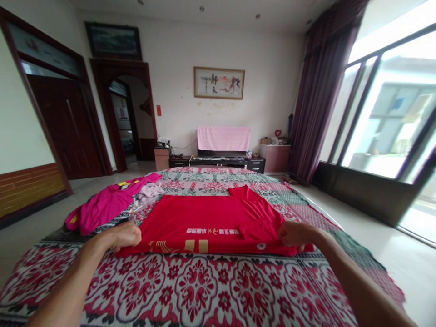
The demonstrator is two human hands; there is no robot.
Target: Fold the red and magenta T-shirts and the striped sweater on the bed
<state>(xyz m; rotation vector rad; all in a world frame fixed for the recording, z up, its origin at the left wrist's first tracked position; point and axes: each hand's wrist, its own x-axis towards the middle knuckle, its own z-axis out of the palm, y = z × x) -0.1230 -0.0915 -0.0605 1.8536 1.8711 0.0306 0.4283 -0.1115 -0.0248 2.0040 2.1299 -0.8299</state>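
A red T-shirt (200, 213) with white and gold printing lies sideways across a patterned blanket (197, 290). Its near edge is folded over toward the far side. My left hand (126, 235) is closed on the shirt's near left corner, and my right hand (295, 234) grips the near right part close to the collar area. Both sets of fingers are curled into the cloth, so the fingertips are partly hidden. One sleeve points away from me at the far right of the shirt.
Left of the shirt, a heap of magenta clothing (105, 204) lies beside a pale lilac garment (150, 191). Beyond the blanket stands a low black cabinet (255, 164) under a pink cloth (224, 138). Glass doors (384, 118) are at the right.
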